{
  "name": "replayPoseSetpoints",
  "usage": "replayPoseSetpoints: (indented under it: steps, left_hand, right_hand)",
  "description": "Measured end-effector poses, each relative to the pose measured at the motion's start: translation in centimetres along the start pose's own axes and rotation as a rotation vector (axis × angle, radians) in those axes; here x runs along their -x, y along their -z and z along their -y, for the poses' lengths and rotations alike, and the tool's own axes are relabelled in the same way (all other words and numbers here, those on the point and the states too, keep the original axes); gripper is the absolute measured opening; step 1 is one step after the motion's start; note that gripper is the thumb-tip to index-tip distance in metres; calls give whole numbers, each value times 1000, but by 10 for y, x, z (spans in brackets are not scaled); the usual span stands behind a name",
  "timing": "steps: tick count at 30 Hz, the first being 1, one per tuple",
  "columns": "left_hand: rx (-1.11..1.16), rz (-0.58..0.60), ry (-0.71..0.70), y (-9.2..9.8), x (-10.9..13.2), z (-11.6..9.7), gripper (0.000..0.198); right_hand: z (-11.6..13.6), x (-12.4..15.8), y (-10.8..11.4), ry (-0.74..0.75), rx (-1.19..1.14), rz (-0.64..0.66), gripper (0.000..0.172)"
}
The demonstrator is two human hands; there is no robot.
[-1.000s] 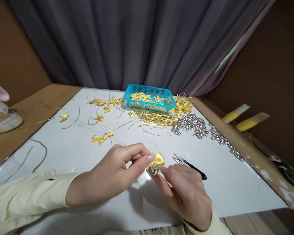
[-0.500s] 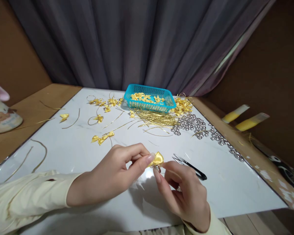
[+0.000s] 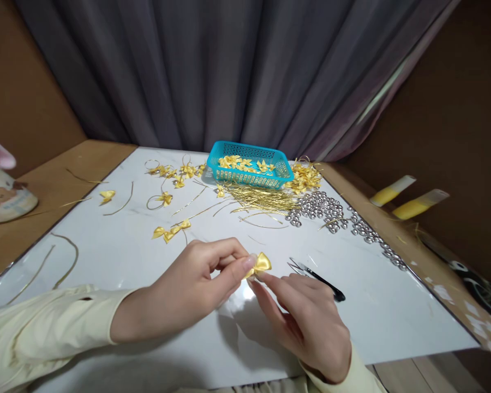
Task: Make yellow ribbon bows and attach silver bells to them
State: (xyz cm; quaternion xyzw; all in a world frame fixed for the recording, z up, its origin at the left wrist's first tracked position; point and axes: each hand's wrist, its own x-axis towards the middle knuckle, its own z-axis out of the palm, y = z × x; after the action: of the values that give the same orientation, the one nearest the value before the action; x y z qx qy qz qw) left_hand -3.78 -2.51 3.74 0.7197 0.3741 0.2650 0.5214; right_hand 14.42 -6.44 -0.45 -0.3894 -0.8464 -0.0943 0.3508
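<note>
A shiny yellow ribbon bow [image 3: 262, 263] is held up above the white tabletop, pinched by its left side between the thumb and fingers of my left hand [image 3: 207, 278]. From the right, the thumb and index finger of my right hand [image 3: 305, 316] close on the bow's lower middle. Whatever lies between those two fingertips is covered by them. Just behind my right hand are small black-handled thread snips [image 3: 323, 280], blades pointing away to the left. Several finished-looking yellow bows [image 3: 172, 231] lie beyond my left hand.
A turquoise basket [image 3: 249, 177] with yellow bows stands at the back. Gold wire ties [image 3: 262, 197] lie before it, with silver bells or beads [image 3: 321, 208] spread rightward and a bow pile [image 3: 306, 176] beside it. Two yellow-filled tubes [image 3: 419, 204] lie right; a mug [image 3: 8, 194] stands left.
My right fingers have shifted slightly left and up, onto the bow's lower edge. The small silver piece seen under the bow before is now hidden. The bow has tilted a little.
</note>
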Motion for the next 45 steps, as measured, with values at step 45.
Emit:
replayPoseSetpoints:
  steps: [45]
  left_hand:
    - [30,-10,-55,-2,-5,6,28]
  right_hand:
    - [-40,-39,24,-596,-914,686,27]
